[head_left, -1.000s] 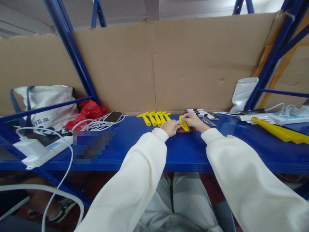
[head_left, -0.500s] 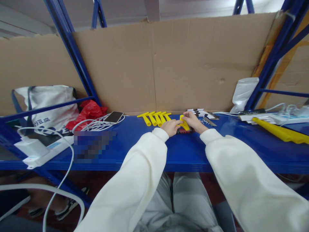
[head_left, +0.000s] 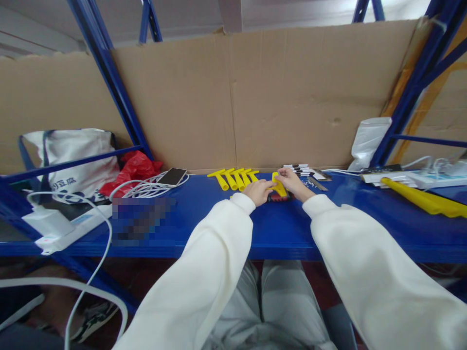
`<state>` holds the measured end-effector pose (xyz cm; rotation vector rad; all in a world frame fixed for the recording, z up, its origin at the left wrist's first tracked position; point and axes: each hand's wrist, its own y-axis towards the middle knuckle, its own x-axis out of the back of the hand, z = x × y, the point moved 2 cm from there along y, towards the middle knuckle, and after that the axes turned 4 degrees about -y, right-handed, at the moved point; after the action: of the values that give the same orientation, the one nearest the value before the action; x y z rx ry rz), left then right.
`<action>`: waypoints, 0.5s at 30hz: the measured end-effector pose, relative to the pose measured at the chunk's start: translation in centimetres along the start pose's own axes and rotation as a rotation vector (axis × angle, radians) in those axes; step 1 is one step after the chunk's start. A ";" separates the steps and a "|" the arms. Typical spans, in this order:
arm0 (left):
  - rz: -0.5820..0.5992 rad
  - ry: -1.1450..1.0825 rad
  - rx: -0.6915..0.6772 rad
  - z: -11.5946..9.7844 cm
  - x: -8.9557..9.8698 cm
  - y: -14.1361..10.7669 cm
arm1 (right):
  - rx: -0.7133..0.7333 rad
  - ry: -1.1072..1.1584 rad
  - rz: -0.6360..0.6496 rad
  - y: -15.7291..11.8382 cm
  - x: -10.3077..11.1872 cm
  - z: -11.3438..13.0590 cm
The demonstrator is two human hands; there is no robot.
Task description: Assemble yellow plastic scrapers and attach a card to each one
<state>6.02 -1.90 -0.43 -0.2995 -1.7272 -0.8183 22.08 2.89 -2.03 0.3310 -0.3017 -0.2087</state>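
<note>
Both hands meet over the blue tabletop, around one yellow T-shaped plastic handle (head_left: 280,188). My left hand (head_left: 259,192) is closed on its left side, fingertips pinching the edge. My right hand (head_left: 292,183) grips its upper right part between thumb and fingers. Beneath the handle lies a small red and black object (head_left: 274,198), mostly covered. Left of my hands, several similar yellow T-shaped handles (head_left: 233,180) lie in a row. Just beyond my right hand are black and white packets (head_left: 301,170) and thin metallic strips (head_left: 316,183).
A phone (head_left: 172,176) rests on coiled white cable at left, near a red plastic bag (head_left: 133,170), a cloth bag (head_left: 76,160) and a power strip (head_left: 73,231). At right lie a long yellow piece (head_left: 426,198) and another power strip (head_left: 440,180). Cardboard (head_left: 292,97) stands behind.
My hands and the yellow handle stay almost in place. At lower left, another person's shoe and leg have shifted down and slightly left.
</note>
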 end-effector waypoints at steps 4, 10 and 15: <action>-0.057 -0.062 0.045 0.5 0.0 0.2 | -0.009 -0.024 0.004 -0.2 0.2 0.6; -0.107 -0.097 0.129 1.4 0.3 0.1 | -0.036 -0.125 0.160 -1.2 0.5 1.5; -0.081 -0.072 0.159 1.2 0.7 -0.2 | -0.026 -0.133 0.221 -1.4 0.5 1.5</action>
<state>4.82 -1.42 0.02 -0.1538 -1.8699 -0.7309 21.86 1.04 -1.06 0.2562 -0.4632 -0.0173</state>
